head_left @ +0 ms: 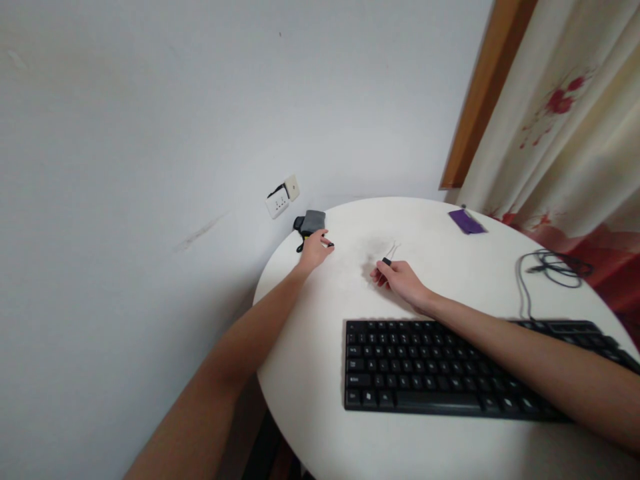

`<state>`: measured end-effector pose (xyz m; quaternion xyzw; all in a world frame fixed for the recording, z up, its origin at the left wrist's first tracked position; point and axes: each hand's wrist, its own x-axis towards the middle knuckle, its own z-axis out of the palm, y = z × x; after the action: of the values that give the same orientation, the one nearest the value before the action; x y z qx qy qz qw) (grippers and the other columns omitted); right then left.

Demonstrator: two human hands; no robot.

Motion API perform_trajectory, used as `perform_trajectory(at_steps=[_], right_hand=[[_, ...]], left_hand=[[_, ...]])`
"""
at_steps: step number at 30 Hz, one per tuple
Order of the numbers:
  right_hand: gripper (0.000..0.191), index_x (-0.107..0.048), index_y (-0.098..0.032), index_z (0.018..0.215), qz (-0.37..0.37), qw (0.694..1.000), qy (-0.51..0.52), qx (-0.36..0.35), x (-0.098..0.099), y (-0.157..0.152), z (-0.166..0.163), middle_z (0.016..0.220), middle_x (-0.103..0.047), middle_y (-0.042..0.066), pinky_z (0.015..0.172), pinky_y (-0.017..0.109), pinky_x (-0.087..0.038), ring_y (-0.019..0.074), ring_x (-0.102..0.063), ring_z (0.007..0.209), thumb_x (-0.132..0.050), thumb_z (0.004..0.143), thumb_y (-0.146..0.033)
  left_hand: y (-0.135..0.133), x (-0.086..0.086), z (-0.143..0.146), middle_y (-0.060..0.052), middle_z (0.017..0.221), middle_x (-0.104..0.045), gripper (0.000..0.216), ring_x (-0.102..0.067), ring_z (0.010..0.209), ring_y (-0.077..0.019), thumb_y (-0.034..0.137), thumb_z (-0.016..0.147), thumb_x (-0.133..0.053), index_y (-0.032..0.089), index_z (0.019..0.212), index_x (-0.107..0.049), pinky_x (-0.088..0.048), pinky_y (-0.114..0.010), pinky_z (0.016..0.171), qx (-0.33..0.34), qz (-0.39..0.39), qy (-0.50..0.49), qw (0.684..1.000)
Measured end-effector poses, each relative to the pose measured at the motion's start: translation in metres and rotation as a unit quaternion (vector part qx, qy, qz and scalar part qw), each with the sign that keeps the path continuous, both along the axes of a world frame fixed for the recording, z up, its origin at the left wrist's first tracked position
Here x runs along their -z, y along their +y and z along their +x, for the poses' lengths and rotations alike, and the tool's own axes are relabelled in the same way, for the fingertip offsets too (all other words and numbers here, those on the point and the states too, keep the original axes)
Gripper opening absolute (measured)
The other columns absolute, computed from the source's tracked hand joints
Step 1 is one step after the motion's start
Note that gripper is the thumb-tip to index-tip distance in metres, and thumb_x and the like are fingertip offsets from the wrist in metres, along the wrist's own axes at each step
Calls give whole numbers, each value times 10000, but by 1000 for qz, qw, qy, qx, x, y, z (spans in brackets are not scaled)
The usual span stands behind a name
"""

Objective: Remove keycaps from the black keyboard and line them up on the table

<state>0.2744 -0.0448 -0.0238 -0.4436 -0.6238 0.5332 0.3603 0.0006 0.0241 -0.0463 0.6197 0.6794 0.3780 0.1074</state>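
At the table's left edge, my left hand (314, 251) reaches beside a grey cloth-like item (314, 221). A small dark piece (331, 245) shows at its fingertips, too small to name. Black items with a cord loop (299, 225) lie against the grey one, partly hidden by the hand. Over the middle of the table, my right hand (403, 283) pinches a small black object (387, 261) between thumb and fingers. Thin pale strands (393, 249) stick out beyond that object; its exact kind is not clear.
A black keyboard (415, 367) lies in front under my right forearm, its cable (555, 267) coiled at the right. A purple packet (467, 221) is near the far edge of the round white table (310, 373). A wall socket (277, 202) and a curtain (565, 133) border it.
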Motion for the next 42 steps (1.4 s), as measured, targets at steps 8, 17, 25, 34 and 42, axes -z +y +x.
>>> perform_trajectory(at_steps=[8,17,25,34,42], right_hand=[[434,-686,-108,719,12,1000,0,-7,2,1,0,659,-663,84,591,270,-423,144,-574,599,-504,888,-464],[449,-685,-111,697,9,1000,-3,-2,3,1,0,645,-667,82,595,276,-431,145,-574,587,-517,882,-484],[429,-683,-113,690,11,1000,-7,-3,-1,-1,0,659,-669,88,580,266,-427,147,-576,602,-506,893,-447],[407,-700,-132,770,90,991,8,-101,-9,-13,0,564,-553,8,575,261,-412,129,-505,545,-488,900,-454],[291,-648,-174,896,142,961,23,-236,-21,-34,9,637,-547,-15,599,248,-417,127,-492,588,-523,912,-436]], left_hand=[[1,-1,-3,-79,969,-743,587,-648,710,-173,190,680,-756,138,1241,-589,-497,-280,718,-7,-4,3,1000],[0,-1,-2,-75,962,-742,563,-661,764,-187,200,678,-768,156,1216,-607,-498,-288,751,-14,-6,8,1000],[-1,-3,-2,-71,944,-734,573,-654,738,-184,206,659,-787,145,1203,-615,-502,-294,752,-15,-12,8,1000],[-17,-27,29,-57,936,-672,344,-612,745,-144,262,818,-620,160,1145,-657,-501,-256,727,72,73,-1,995],[-57,-51,69,-18,722,-710,135,-637,692,-163,253,781,-645,178,789,-757,-483,-250,655,456,-208,-24,865]])
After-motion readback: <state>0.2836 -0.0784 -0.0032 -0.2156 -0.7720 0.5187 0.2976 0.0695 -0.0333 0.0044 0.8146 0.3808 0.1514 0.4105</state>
